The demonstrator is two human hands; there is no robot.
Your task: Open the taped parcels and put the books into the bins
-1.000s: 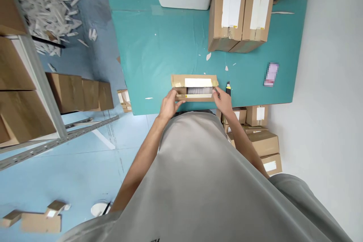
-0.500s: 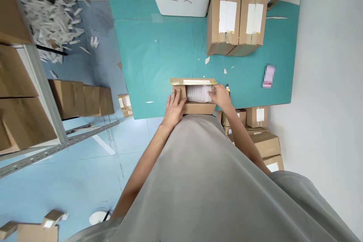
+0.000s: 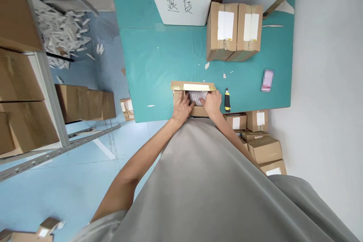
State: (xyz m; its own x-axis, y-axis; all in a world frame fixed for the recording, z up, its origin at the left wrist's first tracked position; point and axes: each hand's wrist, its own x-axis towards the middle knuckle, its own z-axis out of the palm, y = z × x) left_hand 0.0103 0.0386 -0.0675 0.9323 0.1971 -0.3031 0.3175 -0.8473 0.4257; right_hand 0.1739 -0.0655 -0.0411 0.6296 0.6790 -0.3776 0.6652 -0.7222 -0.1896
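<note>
An opened cardboard box (image 3: pixel 198 111) lies at the table's near edge, its far flap raised and bearing a white label. Inside is a package in clear bubble wrap (image 3: pixel 197 96), its contents not discernible. My left hand (image 3: pixel 182 110) rests over the box's left end, fingers apart, with fingertips at the left side of the wrap. At the right end, my right hand (image 3: pixel 212 103) reaches in with bent fingers and its thumb on the wrap; some fingertips are hidden. Just right of that hand lies a yellow-and-black box cutter (image 3: pixel 227 101).
Two taped cartons (image 3: pixel 234 32) stand at the back of the green table (image 3: pixel 159 64), beside a white foam bin (image 3: pixel 181 11). A blurred pink item (image 3: pixel 267 80) lies at right. More cartons (image 3: pixel 263 147) are stacked below the right edge; shelving (image 3: pixel 48 94) stands at left.
Both hands have moved inward over the box opening, the right one leftward onto the wrap. The box cutter now shows fully. The view has tilted up slightly.
</note>
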